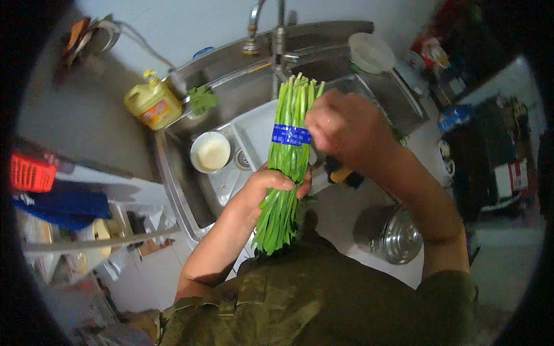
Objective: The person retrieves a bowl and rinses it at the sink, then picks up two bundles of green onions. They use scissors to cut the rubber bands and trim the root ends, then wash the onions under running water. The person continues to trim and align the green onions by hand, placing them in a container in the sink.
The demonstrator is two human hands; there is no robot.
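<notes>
My left hand (277, 184) is closed around the lower, leafy half of a bunch of green garlic chives (289, 164), held up over the sink's front edge with the cut stems away from me. A blue printed tape band (291, 135) wraps the upper stems. Beside the band, at its right end, is my right hand (333, 125), fingers curled and slightly blurred; whether it pinches the tape or stems cannot be told. Behind the bunch, a white rectangular basin (255, 125) stands in the steel sink (186, 194). A white bowl (210, 152) with pale contents sits left of it.
A faucet (279, 43) rises behind the bunch. On the left rim stand a yellow detergent jug (153, 104) and green leaves (202, 100). A pale round strainer (372, 52) lies back right. Below my right forearm is a shiny metal pot (400, 235); a red basket (32, 172) is far left.
</notes>
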